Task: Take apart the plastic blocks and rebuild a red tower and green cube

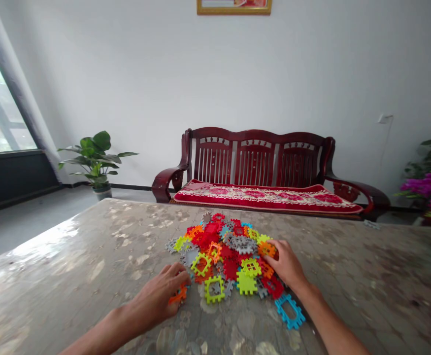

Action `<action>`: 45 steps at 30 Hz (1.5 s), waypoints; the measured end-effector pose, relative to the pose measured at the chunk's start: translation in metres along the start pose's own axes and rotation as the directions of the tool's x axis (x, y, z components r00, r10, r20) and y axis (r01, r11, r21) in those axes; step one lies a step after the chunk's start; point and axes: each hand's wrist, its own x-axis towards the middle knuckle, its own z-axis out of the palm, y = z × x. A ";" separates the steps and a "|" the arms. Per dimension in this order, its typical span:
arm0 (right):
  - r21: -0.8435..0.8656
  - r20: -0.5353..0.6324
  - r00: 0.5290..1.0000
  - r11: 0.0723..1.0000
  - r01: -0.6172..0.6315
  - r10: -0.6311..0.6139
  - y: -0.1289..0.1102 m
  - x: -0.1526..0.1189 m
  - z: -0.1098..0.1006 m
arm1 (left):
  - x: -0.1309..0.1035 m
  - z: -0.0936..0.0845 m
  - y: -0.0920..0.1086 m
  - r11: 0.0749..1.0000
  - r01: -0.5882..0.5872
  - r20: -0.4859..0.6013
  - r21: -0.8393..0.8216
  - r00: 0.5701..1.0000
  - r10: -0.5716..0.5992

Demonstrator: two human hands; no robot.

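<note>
A heap of plastic interlocking building tiles with notched edges, in red, grey, lime, orange and blue, lies on the table; a red tile (230, 269) shows near its middle. At the heap's left front edge, my left hand (165, 287) is closed on an orange tile (179, 295), most of it covered by the fingers. On the right side, my right hand (286, 264) pinches another orange tile (266, 249) between thumb and fingers, still against the heap. A blue frame tile (290, 311) lies near my right forearm. Lime frame tiles (214, 289) lie between the hands.
The table (100, 266) has a patterned, shiny cover. A lone grey tile (371, 224) lies at its far right edge. Beyond stands a dark red wooden bench (255, 165) with a red floral cushion (259, 195). A potted plant (97, 158) stands left, purple flowers (429, 190) right.
</note>
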 end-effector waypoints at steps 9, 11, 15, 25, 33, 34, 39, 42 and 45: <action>0.080 -0.169 0.985 0.996 0.043 -0.029 -0.001 0.005 0.004 | 0.030 0.000 -0.030 0.999 -0.011 -0.263 -0.052 0.965 -0.003; 0.085 -0.189 0.981 0.995 0.054 -0.037 0.000 0.006 0.006 | 0.041 -0.003 -0.036 1.000 0.000 -0.343 -0.030 0.939 -0.011; 0.104 -0.238 0.971 0.993 0.057 -0.031 0.005 0.009 0.006 | 0.059 -0.006 -0.044 0.998 0.047 -0.476 0.047 0.879 -0.019; 0.223 -0.304 0.951 0.965 0.135 -0.062 -0.023 0.029 -0.001 | 0.060 0.017 0.025 0.970 -0.223 -0.271 0.099 0.932 0.242; 0.392 -0.131 0.988 0.911 0.126 -0.080 -0.045 0.029 0.001 | 0.062 0.020 0.063 0.981 -0.090 -0.030 0.170 0.995 0.096; 0.374 -0.101 0.992 0.922 0.104 -0.071 -0.044 0.024 -0.003 | 0.062 0.020 0.064 0.979 -0.078 -0.016 0.190 0.996 0.082; 0.186 0.186 0.977 0.980 0.065 -0.100 -0.049 -0.009 -0.030 | 0.065 0.020 0.069 0.961 -0.069 0.058 0.268 0.997 0.056; 0.041 0.385 0.912 0.990 0.135 -0.140 -0.059 -0.027 -0.040 | 0.068 0.024 0.071 0.936 -0.113 0.059 0.334 0.993 0.099; -0.081 0.490 0.865 0.982 0.172 -0.111 -0.067 -0.038 -0.039 | 0.070 0.030 0.070 0.899 -0.179 0.043 0.399 0.983 0.176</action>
